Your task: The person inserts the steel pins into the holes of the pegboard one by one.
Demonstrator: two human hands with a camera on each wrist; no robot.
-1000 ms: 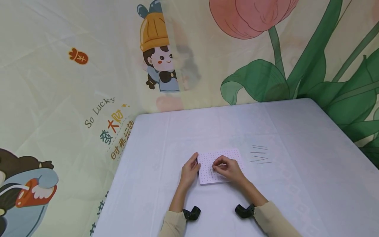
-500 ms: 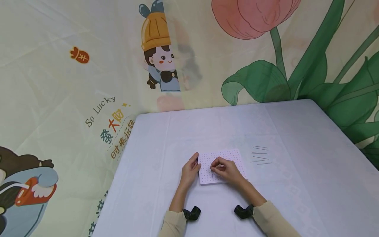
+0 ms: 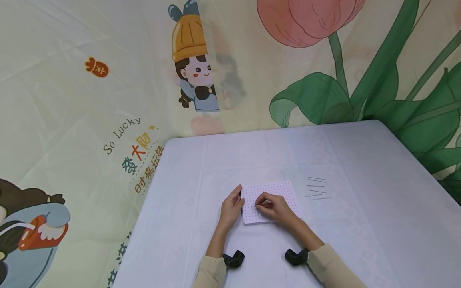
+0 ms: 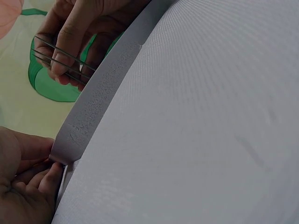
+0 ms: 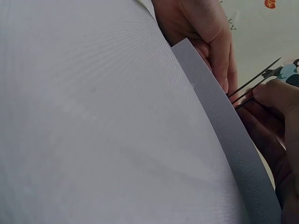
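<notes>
A pale lilac board point(image 3: 248, 216) with a grid of dotted holes lies on the white-covered table. My left hand point(image 3: 230, 208) grips the board's left edge, its fingers at the corner in the left wrist view. Over the left half of the board, my right hand point(image 3: 275, 207) pinches a thin dark needle between thumb and fingertips. In the right wrist view, needles point(image 5: 261, 72) slant up from the board's top beside the right fingertips. The same needles point(image 4: 46, 43) show in the left wrist view. The fingers hide where the pinched needle meets the board.
Several loose needles point(image 3: 315, 186) lie in a loose column on the table, right of the board. The table point(image 3: 201, 168) backs onto a printed cloth point(image 3: 245, 80) with flowers and cartoon figures. A black wrist camera point(image 3: 234, 259) sits by each sleeve.
My right hand has moved slightly left over the board, and its fingertips now cover the needle that showed beneath them before. My left hand keeps its place at the board's edge.
</notes>
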